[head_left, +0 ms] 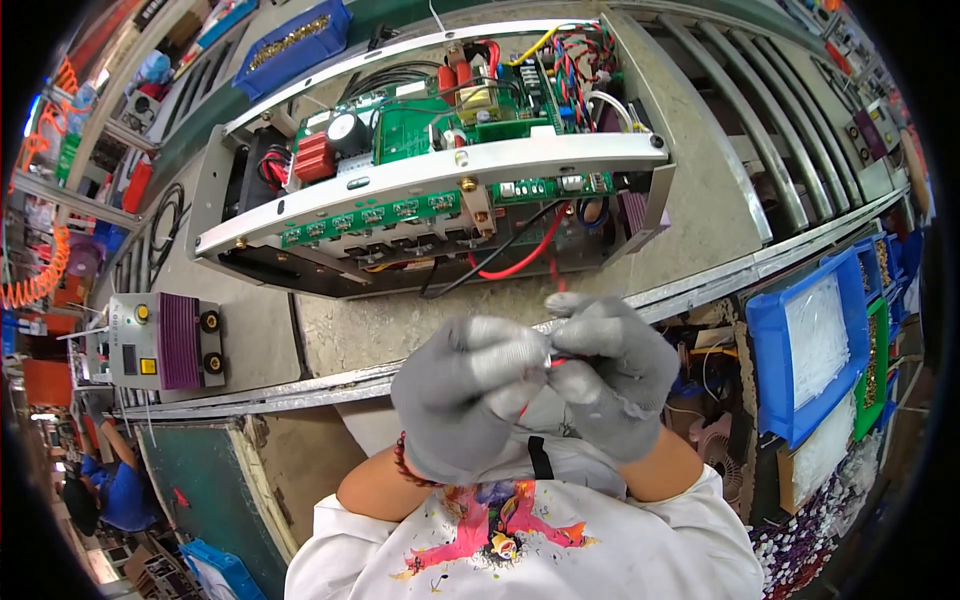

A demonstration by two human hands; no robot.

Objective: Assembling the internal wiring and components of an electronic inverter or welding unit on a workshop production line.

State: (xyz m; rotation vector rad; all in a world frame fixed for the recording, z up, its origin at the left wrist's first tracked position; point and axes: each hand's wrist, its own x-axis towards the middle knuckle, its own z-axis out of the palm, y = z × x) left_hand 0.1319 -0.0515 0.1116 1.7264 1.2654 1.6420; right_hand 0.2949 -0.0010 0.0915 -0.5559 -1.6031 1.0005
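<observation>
Currently left hand (465,395), right hand (615,375), both gloved, grips pinched together on red wire (560,362), just off tabletop (400,330) front edge; open chassis (440,170) well behind, bare strip between.

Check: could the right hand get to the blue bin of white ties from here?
Probably yes. The right hand is pinching a red wire with the left hand, but nothing blocks the way to the blue bin.

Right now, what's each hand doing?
Left hand: closed, pinching the red wire.
Right hand: closed, pinching the same red wire.
</observation>
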